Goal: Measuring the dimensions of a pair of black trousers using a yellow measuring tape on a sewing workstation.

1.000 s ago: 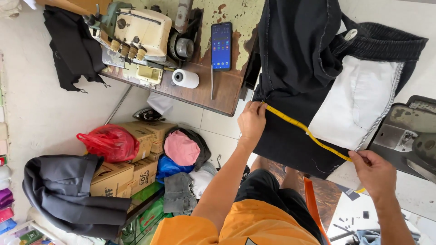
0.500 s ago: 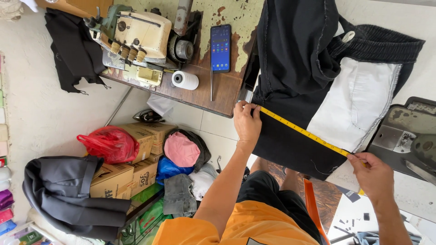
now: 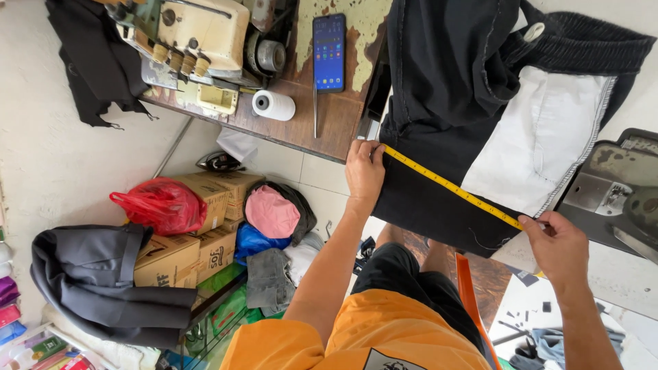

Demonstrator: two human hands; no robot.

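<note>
Between both hands, a yellow measuring tape (image 3: pixel 452 188) runs taut across a black garment (image 3: pixel 439 103) lying on the desk (image 3: pixel 329 116). Left hand (image 3: pixel 364 171) pins tape's end w/ fingers pressed down at garment's edge. Right hand (image 3: pixel 558 243) grip is pinching the tape's other end, just past the white pocket lining (image 3: pixel 541 137). Smartphone (image 3: pixel 329 52) & thread spool (image 3: pixel 273 105) sit beyond left hand.

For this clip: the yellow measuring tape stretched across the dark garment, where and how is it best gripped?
Best at its two ends, as the yellow measuring tape lies flat and taut across the dark garment. The left hand pins one end at the garment's left edge; the right hand pinches the other from the right. Its thin, flat middle likely offers little to grasp.
</note>
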